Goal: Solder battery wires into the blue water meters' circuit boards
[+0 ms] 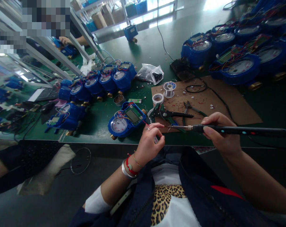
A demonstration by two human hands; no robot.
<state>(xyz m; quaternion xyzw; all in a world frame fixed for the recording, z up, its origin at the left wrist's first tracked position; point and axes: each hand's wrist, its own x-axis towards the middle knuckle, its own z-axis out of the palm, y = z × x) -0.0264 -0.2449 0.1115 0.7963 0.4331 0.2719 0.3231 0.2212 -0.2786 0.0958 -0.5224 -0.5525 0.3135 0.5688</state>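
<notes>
My right hand (220, 134) is wrapped round a black soldering iron (242, 130), whose metal tip points left toward my left hand (150, 142). The fingers of my left hand are bent together near a thin red wire; what they pinch is too small to make out. Just beyond that hand lies a blue meter (119, 125) with a round dial, a green circuit board and a grey display. Green-handled wire strippers (165, 114) rest behind the iron's tip, beside a pair of pliers (189, 110).
A cardboard sheet (242, 108) bears a solder spool (169, 89), a white tape roll (157, 98) and a black cable. Rows of blue meters stand left (105, 78) and right (244, 66). A plastic bag (150, 74) lies behind. Another person's hand (65, 41) is at the upper left.
</notes>
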